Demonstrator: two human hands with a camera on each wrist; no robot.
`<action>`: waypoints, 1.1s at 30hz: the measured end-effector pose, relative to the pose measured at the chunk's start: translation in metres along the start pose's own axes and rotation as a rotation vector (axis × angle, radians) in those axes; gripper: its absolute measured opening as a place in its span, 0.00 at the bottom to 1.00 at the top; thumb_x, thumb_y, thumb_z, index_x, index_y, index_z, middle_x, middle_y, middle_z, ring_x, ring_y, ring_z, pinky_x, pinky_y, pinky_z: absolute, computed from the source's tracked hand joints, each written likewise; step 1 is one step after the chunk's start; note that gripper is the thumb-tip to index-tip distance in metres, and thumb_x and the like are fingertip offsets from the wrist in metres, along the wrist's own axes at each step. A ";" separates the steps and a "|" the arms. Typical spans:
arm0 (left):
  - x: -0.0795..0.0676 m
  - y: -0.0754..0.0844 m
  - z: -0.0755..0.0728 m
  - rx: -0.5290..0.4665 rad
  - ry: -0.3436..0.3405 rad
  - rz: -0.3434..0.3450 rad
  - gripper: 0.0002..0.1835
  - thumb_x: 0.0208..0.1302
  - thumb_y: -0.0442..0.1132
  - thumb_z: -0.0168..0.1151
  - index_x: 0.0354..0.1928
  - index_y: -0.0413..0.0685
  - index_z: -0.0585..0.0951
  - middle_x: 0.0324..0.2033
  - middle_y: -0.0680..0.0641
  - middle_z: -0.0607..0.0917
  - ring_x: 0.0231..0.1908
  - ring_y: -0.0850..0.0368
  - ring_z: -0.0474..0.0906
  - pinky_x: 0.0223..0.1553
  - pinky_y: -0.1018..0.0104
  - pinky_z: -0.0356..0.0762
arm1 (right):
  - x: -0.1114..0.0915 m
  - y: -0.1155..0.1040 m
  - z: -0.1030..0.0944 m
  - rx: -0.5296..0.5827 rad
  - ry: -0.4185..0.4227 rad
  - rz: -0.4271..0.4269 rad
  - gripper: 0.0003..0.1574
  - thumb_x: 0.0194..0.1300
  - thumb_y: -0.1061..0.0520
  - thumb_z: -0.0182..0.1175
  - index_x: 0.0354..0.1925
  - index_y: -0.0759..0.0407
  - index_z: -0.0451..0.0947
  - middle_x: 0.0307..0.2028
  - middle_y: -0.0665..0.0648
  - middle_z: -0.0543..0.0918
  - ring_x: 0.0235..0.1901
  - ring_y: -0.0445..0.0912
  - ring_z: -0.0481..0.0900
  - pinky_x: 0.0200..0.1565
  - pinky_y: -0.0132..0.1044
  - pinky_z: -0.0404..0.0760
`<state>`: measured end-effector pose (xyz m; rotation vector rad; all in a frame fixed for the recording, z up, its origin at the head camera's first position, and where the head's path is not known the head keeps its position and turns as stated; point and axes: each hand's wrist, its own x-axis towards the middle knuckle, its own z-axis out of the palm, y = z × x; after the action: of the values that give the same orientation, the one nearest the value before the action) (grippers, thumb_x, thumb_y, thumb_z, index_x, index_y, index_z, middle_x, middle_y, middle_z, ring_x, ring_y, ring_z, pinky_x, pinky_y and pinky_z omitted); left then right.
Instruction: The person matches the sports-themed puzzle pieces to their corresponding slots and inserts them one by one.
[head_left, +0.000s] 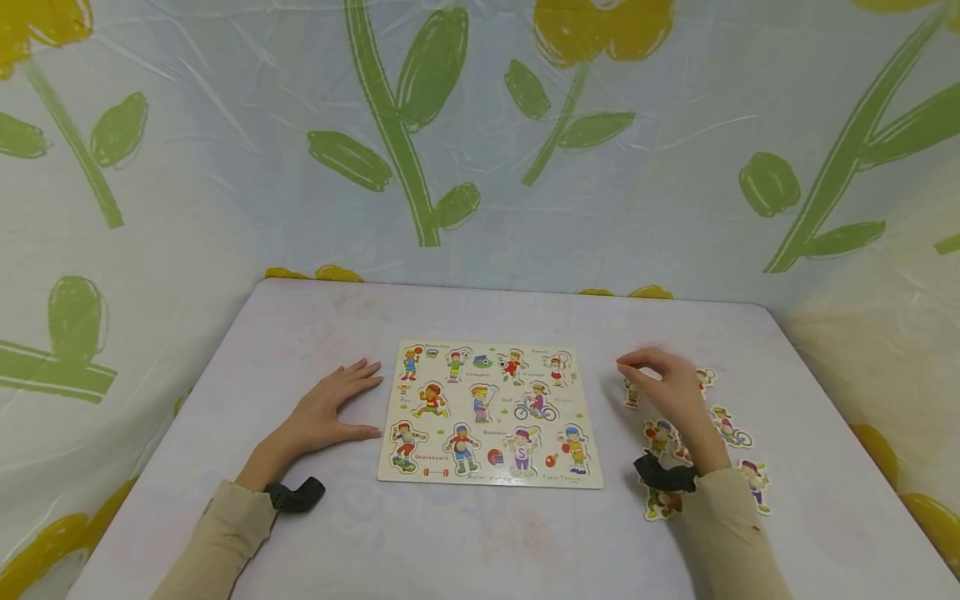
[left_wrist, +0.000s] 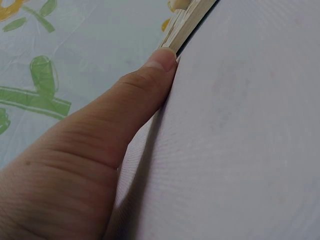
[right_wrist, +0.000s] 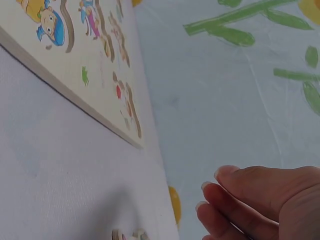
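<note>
A flat puzzle board (head_left: 457, 402) lies on the table, with cartoon sports figures printed in its cut-out recesses. At its left side rests my left hand (head_left: 326, 412), palm down and fingers spread. The left thumb (left_wrist: 162, 60) touches the board's edge in the left wrist view. My right hand (head_left: 671, 396) hovers to the right of the board, thumb and fingertips close together with nothing visible between them. Below those fingertips lies a small figure puzzle piece (head_left: 632, 393). Other loose pieces lie around and under that hand, among them a cyclist piece (head_left: 729, 427) and a baseball player piece (head_left: 755, 485).
More figure pieces (head_left: 660, 437) lie close by the right wrist, some partly hidden by the arm and its black wrist strap (head_left: 666, 475). A pale table (head_left: 480, 550) carries everything. Flower-printed sheeting (head_left: 262, 150) hangs behind and at both sides.
</note>
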<state>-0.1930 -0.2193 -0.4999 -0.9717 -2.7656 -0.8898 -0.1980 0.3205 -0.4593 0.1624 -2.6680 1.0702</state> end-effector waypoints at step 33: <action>0.001 -0.004 0.002 0.003 0.002 0.006 0.47 0.46 0.68 0.65 0.65 0.50 0.70 0.68 0.50 0.64 0.70 0.49 0.50 0.70 0.47 0.45 | -0.009 -0.005 -0.018 -0.152 -0.244 0.236 0.17 0.61 0.54 0.63 0.43 0.65 0.80 0.36 0.61 0.82 0.33 0.49 0.76 0.31 0.34 0.78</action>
<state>-0.1956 -0.2202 -0.5033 -0.9773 -2.7603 -0.8852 -0.1852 0.3290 -0.4461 -0.0574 -3.0367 0.9593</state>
